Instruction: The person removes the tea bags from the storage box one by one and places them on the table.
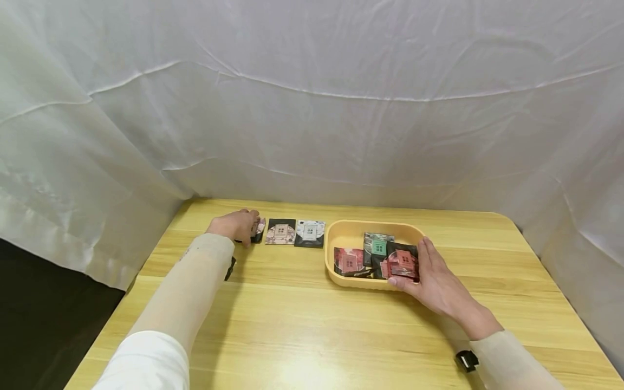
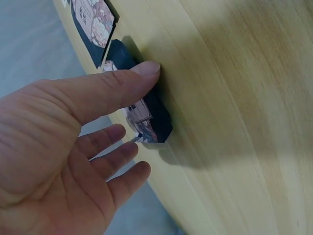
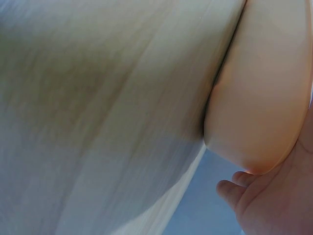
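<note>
At the back left of the table, my left hand (image 1: 238,225) has its thumb across a small dark packet with a pink floral label (image 2: 142,115). The packet is slightly bent and appears pinched against the index finger, which is mostly hidden; the other fingers are loose and apart. To its right, a beige floral packet (image 1: 280,232) and a white-and-black packet (image 1: 310,233) lie in a row. My right hand (image 1: 439,284) rests, fingers extended, along the right end of a yellow tray (image 1: 336,234). Its thumb lies at the front rim, beside a red packet (image 1: 404,262).
Inside the tray are also a green-labelled packet (image 1: 378,246) and a pink-red packet (image 1: 348,262), some overlapping. The wooden table (image 1: 302,325) ends at the back against a hanging white cloth (image 1: 312,135).
</note>
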`<state>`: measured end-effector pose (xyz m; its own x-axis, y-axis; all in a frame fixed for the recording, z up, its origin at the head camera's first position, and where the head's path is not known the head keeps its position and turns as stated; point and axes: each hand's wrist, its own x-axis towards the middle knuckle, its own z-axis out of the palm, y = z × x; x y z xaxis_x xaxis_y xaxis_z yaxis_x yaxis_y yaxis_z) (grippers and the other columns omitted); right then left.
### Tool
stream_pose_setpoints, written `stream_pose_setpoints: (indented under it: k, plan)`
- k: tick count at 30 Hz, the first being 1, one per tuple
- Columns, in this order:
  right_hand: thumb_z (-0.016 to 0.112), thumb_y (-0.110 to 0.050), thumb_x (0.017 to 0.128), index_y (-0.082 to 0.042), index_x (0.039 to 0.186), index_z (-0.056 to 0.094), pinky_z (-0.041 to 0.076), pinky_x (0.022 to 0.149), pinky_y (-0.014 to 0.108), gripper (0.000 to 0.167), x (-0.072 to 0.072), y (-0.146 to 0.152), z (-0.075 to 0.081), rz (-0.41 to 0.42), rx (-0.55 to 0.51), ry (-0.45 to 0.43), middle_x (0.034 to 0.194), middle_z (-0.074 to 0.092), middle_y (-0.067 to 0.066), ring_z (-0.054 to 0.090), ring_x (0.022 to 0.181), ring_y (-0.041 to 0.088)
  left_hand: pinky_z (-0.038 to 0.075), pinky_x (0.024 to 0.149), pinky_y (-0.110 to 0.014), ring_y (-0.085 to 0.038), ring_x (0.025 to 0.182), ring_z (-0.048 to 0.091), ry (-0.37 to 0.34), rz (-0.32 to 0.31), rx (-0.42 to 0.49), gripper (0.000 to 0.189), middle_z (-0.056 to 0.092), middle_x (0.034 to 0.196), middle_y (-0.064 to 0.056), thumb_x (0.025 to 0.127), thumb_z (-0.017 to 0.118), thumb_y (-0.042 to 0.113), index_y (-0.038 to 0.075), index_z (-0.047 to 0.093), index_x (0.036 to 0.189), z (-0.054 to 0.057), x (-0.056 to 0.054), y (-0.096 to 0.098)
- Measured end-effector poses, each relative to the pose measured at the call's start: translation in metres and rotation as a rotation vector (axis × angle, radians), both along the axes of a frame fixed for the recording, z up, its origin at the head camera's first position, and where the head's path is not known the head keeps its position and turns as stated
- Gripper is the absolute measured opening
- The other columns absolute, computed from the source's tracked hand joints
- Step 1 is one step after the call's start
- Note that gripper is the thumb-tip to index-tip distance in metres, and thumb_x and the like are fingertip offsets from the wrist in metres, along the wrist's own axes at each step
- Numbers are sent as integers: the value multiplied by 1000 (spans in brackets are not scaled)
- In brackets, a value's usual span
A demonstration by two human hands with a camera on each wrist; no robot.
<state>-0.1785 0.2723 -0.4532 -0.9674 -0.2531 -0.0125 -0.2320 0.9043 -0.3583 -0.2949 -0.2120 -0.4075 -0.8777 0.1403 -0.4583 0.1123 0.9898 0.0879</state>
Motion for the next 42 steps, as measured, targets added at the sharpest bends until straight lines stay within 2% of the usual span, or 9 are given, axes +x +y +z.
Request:
stream_pose_setpoints:
  k: [7,10,14,17,21,26,29,34,42]
  plan:
    - [58,-76,94,9,165,-1,28,121,71,126,1,-1,0,-2,3,0,172,-4,35,16,154,60,42,115,-66,-44,155,32,-17,22,54,105,21,173,-23,87,84,13,12,19,170,-2,-4,-2]
    - [58,-76,94,8,165,-2,28,121,71,125,1,-2,0,0,1,-2,172,-5,34,16,155,59,40,117,-66,-45,156,31,19,11,89,102,25,172,-24,87,80,11,11,20,169,2,-1,-3]
    - [58,-76,94,8,165,-2,28,122,71,125,0,-3,1,4,3,-3,172,-6,33,15,155,59,31,123,-68,-47,157,27,103,4,143,91,23,172,-25,94,71,14,9,19,169,16,6,5]
    - [58,-76,94,9,165,-1,28,122,71,125,-1,-4,2,5,1,-2,172,-6,34,15,155,59,26,126,-65,-48,156,27,168,-24,182,87,22,172,-25,99,70,23,7,20,169,31,14,23]
    - [58,-76,94,8,165,-1,29,122,71,125,-3,-6,2,4,-7,0,172,-4,34,16,155,59,26,128,-59,-44,156,31,241,-109,207,85,30,171,-21,98,74,32,6,29,166,49,27,56]
    - [58,-78,93,8,165,-1,30,121,71,127,-3,-9,2,0,-11,-5,173,-4,33,16,155,58,29,128,-57,-38,156,35,307,-218,218,69,42,166,-14,100,71,32,11,45,160,59,45,95]
    - [58,-77,93,8,165,-1,30,121,71,127,-3,-10,1,2,-12,-4,172,-4,34,16,155,58,33,127,-53,-35,152,42,319,-279,231,61,49,162,-12,101,71,35,12,53,154,60,55,116]
    - [59,-77,93,9,165,0,30,121,71,126,-4,-11,2,8,-13,4,172,-3,35,17,155,58,39,125,-47,-30,144,52,296,-370,271,53,58,153,-9,102,68,40,13,61,147,58,70,143]
    - [59,-77,93,10,164,1,30,121,71,126,-5,-11,1,5,-16,-2,172,-2,35,17,155,59,51,113,-41,-21,122,65,252,-443,312,52,66,141,-3,102,66,51,14,68,138,47,87,172]
